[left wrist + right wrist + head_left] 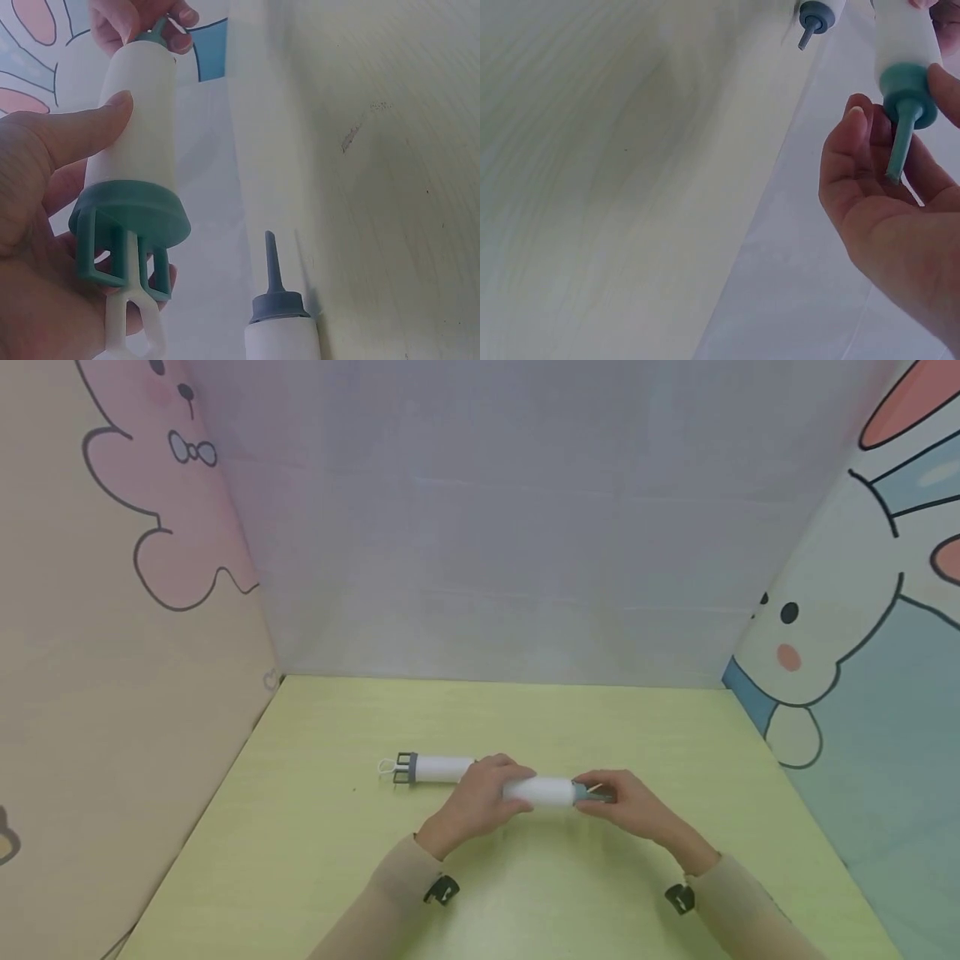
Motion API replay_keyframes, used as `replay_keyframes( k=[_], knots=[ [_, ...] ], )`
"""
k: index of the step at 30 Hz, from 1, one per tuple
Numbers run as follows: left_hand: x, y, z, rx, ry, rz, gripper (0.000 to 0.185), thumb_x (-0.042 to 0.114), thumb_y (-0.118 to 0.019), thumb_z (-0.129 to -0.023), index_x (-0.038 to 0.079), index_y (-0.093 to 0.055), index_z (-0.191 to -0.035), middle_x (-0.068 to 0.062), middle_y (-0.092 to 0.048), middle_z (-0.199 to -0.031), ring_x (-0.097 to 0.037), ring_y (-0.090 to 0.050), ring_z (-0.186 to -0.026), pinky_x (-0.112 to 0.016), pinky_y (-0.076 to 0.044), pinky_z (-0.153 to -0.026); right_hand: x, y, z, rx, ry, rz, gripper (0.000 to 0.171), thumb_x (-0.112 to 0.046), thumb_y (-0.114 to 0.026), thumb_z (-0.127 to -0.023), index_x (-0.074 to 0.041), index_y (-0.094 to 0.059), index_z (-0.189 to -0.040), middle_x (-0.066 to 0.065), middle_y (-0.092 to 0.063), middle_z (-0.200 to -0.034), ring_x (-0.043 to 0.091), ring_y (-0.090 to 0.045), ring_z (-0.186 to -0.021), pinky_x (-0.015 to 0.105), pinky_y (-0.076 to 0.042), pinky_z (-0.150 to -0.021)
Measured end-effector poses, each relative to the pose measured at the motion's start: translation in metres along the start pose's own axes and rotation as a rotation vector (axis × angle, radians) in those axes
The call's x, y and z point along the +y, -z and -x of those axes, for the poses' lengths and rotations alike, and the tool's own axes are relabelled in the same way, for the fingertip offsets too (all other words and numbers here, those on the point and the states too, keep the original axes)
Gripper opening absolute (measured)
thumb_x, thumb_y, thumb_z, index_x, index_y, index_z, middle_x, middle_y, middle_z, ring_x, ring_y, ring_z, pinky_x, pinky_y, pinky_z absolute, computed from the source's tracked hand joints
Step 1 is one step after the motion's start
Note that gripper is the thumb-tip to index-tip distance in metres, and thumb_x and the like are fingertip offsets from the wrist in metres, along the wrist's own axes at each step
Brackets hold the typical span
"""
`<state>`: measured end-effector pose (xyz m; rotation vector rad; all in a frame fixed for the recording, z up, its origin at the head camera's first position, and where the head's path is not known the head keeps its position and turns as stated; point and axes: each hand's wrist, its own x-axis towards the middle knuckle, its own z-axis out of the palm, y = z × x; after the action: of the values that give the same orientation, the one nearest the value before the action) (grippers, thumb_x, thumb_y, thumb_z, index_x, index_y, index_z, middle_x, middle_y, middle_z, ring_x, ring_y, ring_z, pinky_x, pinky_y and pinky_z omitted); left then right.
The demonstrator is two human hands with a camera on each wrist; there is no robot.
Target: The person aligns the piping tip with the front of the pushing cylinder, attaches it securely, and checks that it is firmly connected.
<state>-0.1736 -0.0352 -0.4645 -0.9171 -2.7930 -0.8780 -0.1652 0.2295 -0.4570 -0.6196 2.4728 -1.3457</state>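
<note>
Head view has my left hand (480, 797) wrapped around the white barrel of a syringe (542, 792), thumb along its side, while my right hand (626, 802) pinches the teal nozzle (904, 135) end between fingertips and thumb. I hold it level, just above the table (300, 827), near the middle and a little toward the near edge. Left wrist view shows its teal finger guard (131, 225) and white plunger loop below my palm. A second syringe (431, 768) lies flat on the table just behind my left hand, its grey guard toward the left edge.
</note>
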Motion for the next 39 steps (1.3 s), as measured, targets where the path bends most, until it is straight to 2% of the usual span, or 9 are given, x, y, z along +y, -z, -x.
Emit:
replay_keyframes(
  k=[5, 9, 14, 16, 19, 24, 31, 35, 39],
  knots=[
    [-0.001, 0.0, -0.002, 0.006, -0.006, -0.007, 0.041, 0.038, -0.074, -0.078, 0.024, -0.066, -0.116, 0.005, -0.063, -0.106, -0.014, -0.056, -0.095, -0.032, -0.043, -0.082, 0.004, 0.0, -0.002, 0.042, -0.017, -0.023, 0.031, -0.024, -0.066, -0.087, -0.004, -0.059, -0.11, 0.013, -0.065, -0.104, 0.022, -0.063, -0.089, 0.027, -0.051, -0.071],
    [-0.001, 0.001, -0.002, 0.013, -0.012, -0.008, 0.042, 0.038, -0.073, -0.079, 0.023, -0.066, -0.117, 0.005, -0.063, -0.107, -0.014, -0.056, -0.096, -0.033, -0.043, -0.083, 0.003, -0.001, -0.003, 0.045, -0.042, -0.024, 0.024, -0.025, -0.058, -0.093, -0.003, -0.06, -0.103, 0.01, -0.066, -0.093, 0.02, -0.062, -0.081, 0.031, -0.051, -0.067],
    [0.001, 0.001, -0.002, 0.021, -0.023, 0.001, 0.041, 0.036, -0.074, -0.079, 0.023, -0.066, -0.117, 0.005, -0.063, -0.106, -0.014, -0.056, -0.096, -0.033, -0.042, -0.082, 0.007, -0.003, -0.003, 0.049, -0.115, 0.012, 0.039, -0.036, -0.04, -0.1, -0.005, -0.064, -0.096, 0.004, -0.066, -0.086, 0.019, -0.061, -0.078, 0.035, -0.051, -0.067],
    [0.002, 0.001, -0.002, 0.022, -0.025, 0.006, 0.041, 0.036, -0.074, -0.079, 0.023, -0.066, -0.116, 0.005, -0.063, -0.106, -0.014, -0.056, -0.096, -0.033, -0.042, -0.081, 0.007, -0.003, -0.002, 0.052, -0.15, 0.006, 0.048, -0.04, -0.032, -0.102, -0.005, -0.065, -0.099, 0.005, -0.066, -0.088, 0.019, -0.061, -0.079, 0.036, -0.051, -0.068],
    [0.002, 0.002, -0.002, 0.024, -0.027, 0.003, 0.04, 0.037, -0.073, -0.079, 0.023, -0.066, -0.116, 0.005, -0.063, -0.106, -0.014, -0.056, -0.096, -0.033, -0.042, -0.081, 0.007, -0.002, -0.002, 0.059, -0.167, -0.036, 0.054, -0.041, -0.027, -0.102, -0.001, -0.061, -0.115, 0.011, -0.066, -0.099, 0.021, -0.062, -0.083, 0.037, -0.052, -0.069],
    [0.0, 0.001, -0.002, 0.013, -0.013, 0.001, 0.04, 0.038, -0.073, -0.08, 0.025, -0.065, -0.117, 0.005, -0.062, -0.107, -0.013, -0.056, -0.096, -0.033, -0.042, -0.081, 0.006, 0.001, -0.001, 0.074, -0.129, -0.106, 0.044, -0.035, -0.042, -0.1, -0.004, -0.05, -0.129, 0.02, -0.056, -0.124, 0.023, -0.061, -0.094, 0.036, -0.053, -0.072],
    [-0.001, -0.002, -0.003, 0.016, -0.01, 0.004, 0.041, 0.038, -0.074, -0.078, 0.025, -0.066, -0.116, 0.006, -0.063, -0.105, -0.013, -0.056, -0.094, -0.031, -0.042, -0.08, 0.01, 0.001, 0.001, 0.032, 0.021, -0.164, 0.043, -0.017, -0.069, -0.085, -0.004, -0.05, -0.121, 0.018, -0.055, -0.12, 0.031, -0.062, -0.1, 0.029, -0.054, -0.079],
    [-0.001, -0.003, -0.003, 0.024, -0.017, 0.005, 0.041, 0.038, -0.074, -0.078, 0.024, -0.066, -0.116, 0.005, -0.063, -0.106, -0.013, -0.056, -0.095, -0.031, -0.042, -0.08, 0.011, 0.0, 0.001, 0.023, 0.073, -0.187, 0.036, -0.012, -0.07, -0.084, 0.0, -0.051, -0.113, 0.019, -0.057, -0.111, 0.027, -0.064, -0.096, 0.03, -0.054, -0.077],
    [0.0, -0.003, -0.002, 0.034, -0.027, 0.012, 0.041, 0.037, -0.075, -0.077, 0.024, -0.066, -0.116, 0.005, -0.063, -0.106, -0.013, -0.057, -0.095, -0.032, -0.043, -0.08, 0.01, -0.001, 0.001, 0.02, 0.04, -0.125, 0.023, -0.016, -0.06, -0.091, -0.001, -0.056, -0.108, 0.016, -0.063, -0.102, 0.02, -0.064, -0.087, 0.032, -0.054, -0.072]
  ],
)
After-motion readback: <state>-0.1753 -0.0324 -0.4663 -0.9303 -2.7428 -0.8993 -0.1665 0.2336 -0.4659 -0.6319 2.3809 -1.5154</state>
